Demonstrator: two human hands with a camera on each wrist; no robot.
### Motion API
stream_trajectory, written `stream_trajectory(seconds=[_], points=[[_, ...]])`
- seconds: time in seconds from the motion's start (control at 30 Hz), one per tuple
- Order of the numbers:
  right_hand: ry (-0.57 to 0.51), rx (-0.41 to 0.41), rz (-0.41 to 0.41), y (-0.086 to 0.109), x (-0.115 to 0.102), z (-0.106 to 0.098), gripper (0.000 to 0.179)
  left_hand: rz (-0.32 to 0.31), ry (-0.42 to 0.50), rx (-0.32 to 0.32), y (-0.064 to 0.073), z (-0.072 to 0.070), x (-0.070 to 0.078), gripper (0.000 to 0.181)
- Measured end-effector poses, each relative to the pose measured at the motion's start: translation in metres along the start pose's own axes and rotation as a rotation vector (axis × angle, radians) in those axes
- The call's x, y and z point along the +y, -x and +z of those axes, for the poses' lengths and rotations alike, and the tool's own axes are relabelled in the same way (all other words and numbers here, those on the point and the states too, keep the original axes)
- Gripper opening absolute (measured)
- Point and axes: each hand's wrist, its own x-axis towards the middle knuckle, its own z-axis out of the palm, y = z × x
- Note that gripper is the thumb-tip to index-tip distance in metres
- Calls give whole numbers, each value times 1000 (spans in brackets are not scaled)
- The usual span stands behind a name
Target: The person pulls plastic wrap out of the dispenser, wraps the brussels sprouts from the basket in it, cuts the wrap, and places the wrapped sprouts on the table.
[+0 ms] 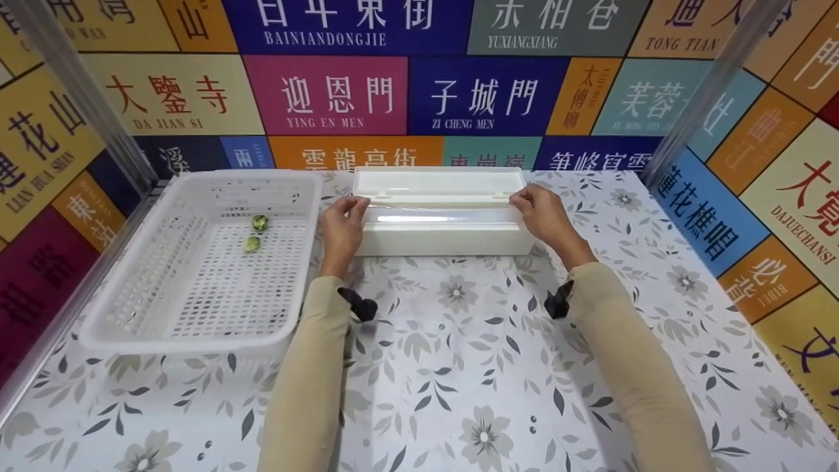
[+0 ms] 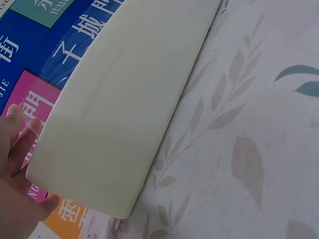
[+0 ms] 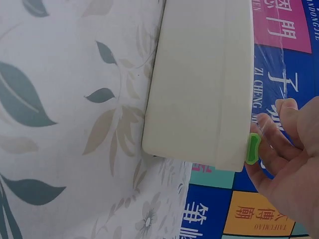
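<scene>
A long cream-white cling film dispenser [image 1: 446, 241] stands on the table with its lid [image 1: 439, 181] tipped back. Clear cling film [image 1: 439, 215] stretches across its top between both hands. At the left end, my left hand [image 1: 343, 226] pinches one side of the film between thumb and fingers. My right hand [image 1: 545, 213] pinches the other side at the right end. In the right wrist view, a green slider [image 3: 253, 148] shows at the dispenser's end beside the fingers, and the film [image 3: 283, 69] runs up from the fingertips.
To the left sits a white plastic basket [image 1: 301, 288] with perforated walls, holding two small green Brussels sprouts [image 1: 259, 223]. A flower-patterned cloth [image 1: 459, 367] covers the table. Panels with printed characters [image 1: 328, 95] stand behind and at both sides.
</scene>
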Motion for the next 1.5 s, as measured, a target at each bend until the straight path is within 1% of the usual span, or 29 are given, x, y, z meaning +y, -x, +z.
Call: stream_trajectory(seconds=[0.1, 0.17, 0.27, 0.37, 0.43, 0.5, 0.6, 0.77, 0.87, 1.03, 1.17, 1.3, 1.4, 1.5], points=[[-27, 31, 4, -2, -2, 0, 26, 76, 46, 15, -1, 1, 1, 23], [-48, 40, 19, -3, -3, 0, 25, 123, 56, 40, -1, 2, 3, 21], [-83, 33, 50, -6, -4, -1, 25, 136, 84, 69, -1, 6, 6, 20], [-116, 14, 82, -8, -3, -1, 26, 115, 109, 91, -2, 10, 8, 20], [-138, -9, 111, -8, -1, -2, 27, 80, 142, 84, -3, 12, 10, 20], [-160, -26, 137, -9, 0, -5, 28, 58, 156, 71, -4, 12, 12, 21], [-211, -45, 182, -12, 0, -9, 28, 21, 189, 33, -7, 11, 18, 22], [-307, -47, 215, -17, 1, -14, 30, 5, 265, -35, -15, 6, 24, 22], [-359, -49, 222, -19, 0, -16, 32, -2, 301, -62, -18, 3, 27, 23], [-449, -64, 240, -17, -3, -17, 37, 0, 299, -78, -20, 1, 30, 24], [-501, -76, 250, -16, -5, -17, 41, -29, 312, -91, -22, 0, 35, 24], [-512, -87, 263, -16, -5, -18, 42, -67, 301, -112, -23, -3, 42, 24], [-523, -104, 267, -16, -4, -18, 42, -72, 273, -129, -23, -5, 47, 24], [-531, -127, 269, -16, -4, -18, 47, -77, 252, -143, -23, -7, 50, 25]])
